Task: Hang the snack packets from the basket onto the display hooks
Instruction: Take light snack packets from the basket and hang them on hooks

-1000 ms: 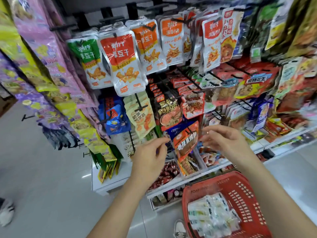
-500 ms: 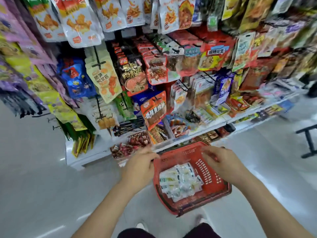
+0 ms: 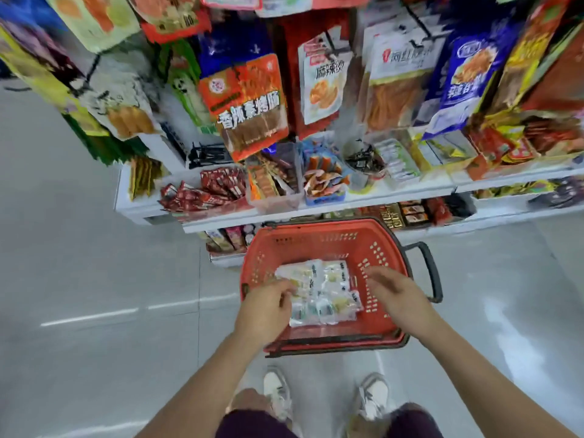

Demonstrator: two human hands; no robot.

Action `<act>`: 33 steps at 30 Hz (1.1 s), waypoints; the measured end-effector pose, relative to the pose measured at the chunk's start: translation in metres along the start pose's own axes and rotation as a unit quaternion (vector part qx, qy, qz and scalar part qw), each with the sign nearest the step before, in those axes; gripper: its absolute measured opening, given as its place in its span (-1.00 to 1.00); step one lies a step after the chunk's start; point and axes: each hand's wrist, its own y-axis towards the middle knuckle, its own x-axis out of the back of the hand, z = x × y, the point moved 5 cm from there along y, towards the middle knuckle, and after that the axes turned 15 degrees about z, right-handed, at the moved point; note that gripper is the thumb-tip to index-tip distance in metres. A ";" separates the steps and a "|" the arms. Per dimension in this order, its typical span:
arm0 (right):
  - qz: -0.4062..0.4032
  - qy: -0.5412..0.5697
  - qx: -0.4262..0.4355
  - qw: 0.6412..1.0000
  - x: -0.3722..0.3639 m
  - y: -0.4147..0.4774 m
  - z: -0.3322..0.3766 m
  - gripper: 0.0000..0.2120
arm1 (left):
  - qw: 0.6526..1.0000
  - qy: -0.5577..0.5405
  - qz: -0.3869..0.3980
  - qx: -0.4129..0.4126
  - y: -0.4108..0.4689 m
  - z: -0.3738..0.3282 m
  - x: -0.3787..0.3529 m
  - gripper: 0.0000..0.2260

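The snack packets (image 3: pixel 319 292) lie in the basket (image 3: pixel 316 245) on the floor (image 3: pixel 94 279); the shelf (image 3: pixel 316 211) is at its 12 o'clock, the shoes (image 3: pixel 278 393) at its 6.

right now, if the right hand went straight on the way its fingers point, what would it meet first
Probably the pale snack packets in the red basket: the right hand hangs over it, fingers aimed left and down at the pile. Depth is unclear; the basket floor might come first.

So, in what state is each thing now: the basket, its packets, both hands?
Basket, on the floor, handle down.
Pale packets, lying in the basket.
Left hand, fingers curled on the packets; grip unclear.
Right hand, open above the basket, holding nothing.
Orange packet, hanging on display.
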 end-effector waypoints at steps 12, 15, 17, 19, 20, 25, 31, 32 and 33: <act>0.089 0.220 -0.075 0.968 -0.081 0.318 -0.220 -0.72 | 0.996 -0.032 0.076 0.020 0.301 0.168 -0.201 -0.77; 0.116 0.206 -0.091 0.967 -0.096 0.376 -0.257 -0.63 | 0.994 -0.034 0.096 0.035 0.368 0.212 -0.230 -0.77; 0.123 0.228 -0.104 0.960 -0.105 0.402 -0.280 -0.63 | 0.992 -0.011 0.122 0.040 0.394 0.228 -0.245 -0.71; 0.132 0.241 -0.121 0.954 -0.111 0.419 -0.295 -0.65 | 0.985 0.056 0.162 0.035 0.406 0.235 -0.260 -0.53; 0.141 0.239 -0.127 0.952 -0.112 0.424 -0.300 -0.64 | 0.980 0.092 0.176 0.029 0.408 0.239 -0.266 -0.41; 0.185 0.231 -0.144 0.944 -0.118 0.431 -0.304 -0.73 | 0.954 0.230 0.188 0.052 0.394 0.257 -0.278 -0.08; 0.247 0.017 -0.146 0.958 -0.128 0.435 -0.313 -0.41 | 0.942 0.289 0.160 0.050 0.382 0.266 -0.278 -0.35; 0.257 -0.037 -0.144 0.955 -0.131 0.435 -0.313 -0.34 | 0.945 0.285 0.155 0.044 0.382 0.266 -0.278 -0.30; 0.263 -0.083 -0.142 0.951 -0.135 0.436 -0.313 -0.29 | 0.948 0.275 0.154 0.038 0.383 0.267 -0.277 -0.21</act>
